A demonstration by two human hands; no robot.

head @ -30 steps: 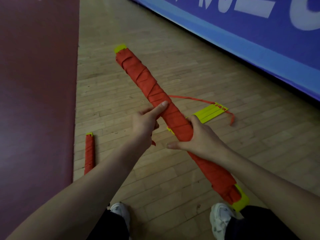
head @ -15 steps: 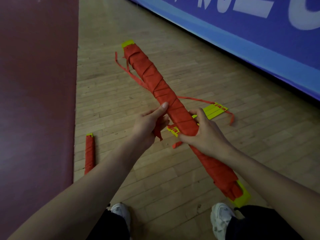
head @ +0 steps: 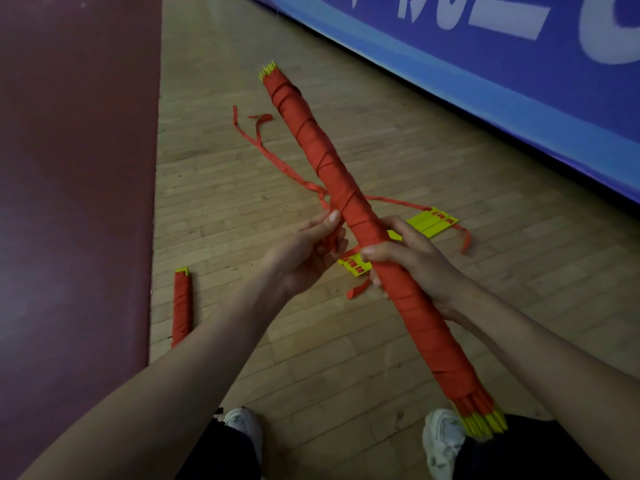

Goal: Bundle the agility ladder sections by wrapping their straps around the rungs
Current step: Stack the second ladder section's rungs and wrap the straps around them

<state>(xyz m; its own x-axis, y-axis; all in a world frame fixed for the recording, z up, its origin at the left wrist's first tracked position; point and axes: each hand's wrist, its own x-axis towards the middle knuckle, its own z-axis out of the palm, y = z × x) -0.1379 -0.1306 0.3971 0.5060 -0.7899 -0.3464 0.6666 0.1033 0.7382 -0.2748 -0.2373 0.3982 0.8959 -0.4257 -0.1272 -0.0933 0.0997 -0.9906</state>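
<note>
- Right hand (head: pixel 412 268) is closed around the middle of the red bundle (head: pixel 349 202), so it stays steady in the air while the strap goes on.
- Left hand (head: pixel 308 251) pinches the loose strap (head: pixel 277 157) right beside the bundle, probably to keep it tight.
- Bundle's long axis runs diagonally, far end up-left, near end by the right shoe (head: pixel 443 441).

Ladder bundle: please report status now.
Right hand grips wrapped bundle. Left hand pinches loose strap. Nothing in the way.
</note>
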